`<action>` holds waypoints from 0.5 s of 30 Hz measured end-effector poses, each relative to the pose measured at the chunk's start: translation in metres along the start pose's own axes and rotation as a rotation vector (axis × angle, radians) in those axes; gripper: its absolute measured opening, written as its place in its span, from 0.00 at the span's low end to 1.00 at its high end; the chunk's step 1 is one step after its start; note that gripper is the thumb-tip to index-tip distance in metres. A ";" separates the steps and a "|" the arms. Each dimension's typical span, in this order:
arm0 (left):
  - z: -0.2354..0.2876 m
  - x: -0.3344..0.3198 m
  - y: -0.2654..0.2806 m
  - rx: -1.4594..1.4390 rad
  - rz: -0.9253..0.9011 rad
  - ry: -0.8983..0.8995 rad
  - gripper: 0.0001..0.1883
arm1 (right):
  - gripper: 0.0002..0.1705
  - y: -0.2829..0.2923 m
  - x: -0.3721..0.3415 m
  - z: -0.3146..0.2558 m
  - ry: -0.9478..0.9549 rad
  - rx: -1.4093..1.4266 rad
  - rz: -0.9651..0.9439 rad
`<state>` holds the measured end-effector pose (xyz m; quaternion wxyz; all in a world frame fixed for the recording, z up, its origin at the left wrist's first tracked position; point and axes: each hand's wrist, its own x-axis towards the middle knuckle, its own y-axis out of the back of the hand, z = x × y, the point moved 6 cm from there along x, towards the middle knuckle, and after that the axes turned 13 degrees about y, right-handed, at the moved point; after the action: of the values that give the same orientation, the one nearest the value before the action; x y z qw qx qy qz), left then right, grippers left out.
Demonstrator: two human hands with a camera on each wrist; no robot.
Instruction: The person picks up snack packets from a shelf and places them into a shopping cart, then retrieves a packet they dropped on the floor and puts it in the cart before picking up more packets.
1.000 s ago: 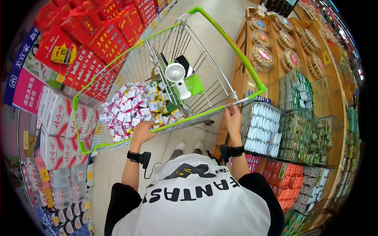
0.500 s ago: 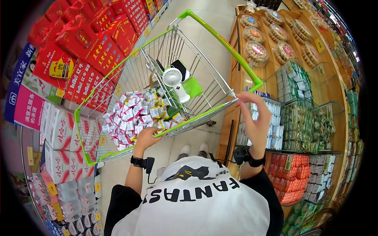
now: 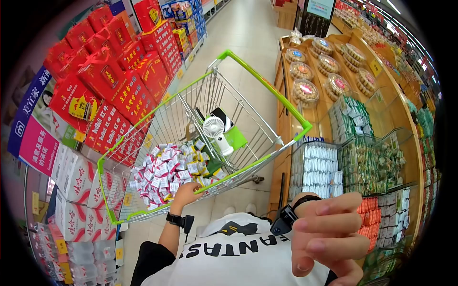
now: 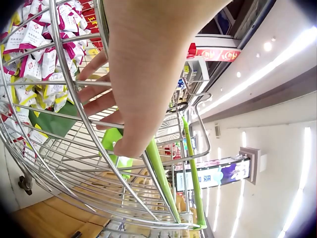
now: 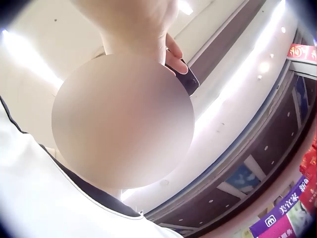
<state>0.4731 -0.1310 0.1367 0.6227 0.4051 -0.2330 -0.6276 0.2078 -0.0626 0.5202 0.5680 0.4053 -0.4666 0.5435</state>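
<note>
My left hand [image 3: 186, 195] grips the near side rim of a green-edged wire shopping cart [image 3: 267, 86]. In the left wrist view its fingers [image 4: 96, 91] hang over into the basket, behind the wires. Beside them lies a heap of small white, pink and yellow wrapped packets [image 3: 167, 171]. My right hand [image 3: 329, 233] is raised close to the head camera, off the cart, its fingers loosely bent with nothing visible inside them. In the right wrist view, fingertips overlap a dark device [image 5: 188, 82] at head height; a blurred disc covers much of that view.
A white handheld fan [image 3: 213, 127] and a bright green item [image 3: 236, 138] lie in the cart's seat section. Stacked red drink cartons [image 3: 107, 76] line the left. On the right, a wooden shelf unit holds round cookie tubs [image 3: 305, 91] and bins of packets [image 3: 319, 164]. An aisle [image 3: 243, 24] stretches ahead.
My right hand has let go of the cart's rim and come up toward the head camera. The left hand stays on the rim. The view has tilted up, showing more aisle.
</note>
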 end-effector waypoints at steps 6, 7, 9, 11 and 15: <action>0.001 0.001 0.002 0.043 0.000 0.021 0.18 | 0.20 0.005 0.004 -0.005 0.073 -0.049 -0.072; 0.002 0.000 -0.002 0.050 -0.009 0.021 0.18 | 0.20 0.010 0.001 -0.007 0.072 -0.090 -0.086; 0.003 -0.001 -0.001 0.052 -0.007 0.016 0.18 | 0.18 0.013 0.000 -0.009 0.066 -0.175 -0.116; 0.005 -0.001 0.001 0.058 -0.008 0.009 0.18 | 0.19 0.014 0.005 -0.010 0.051 -0.164 -0.121; 0.001 0.001 -0.005 0.034 -0.015 0.013 0.18 | 0.22 0.015 0.009 -0.012 0.015 -0.176 -0.126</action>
<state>0.4698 -0.1311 0.1332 0.6126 0.4214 -0.2363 -0.6255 0.1933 -0.0471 0.5257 0.6380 0.3782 -0.4817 0.4667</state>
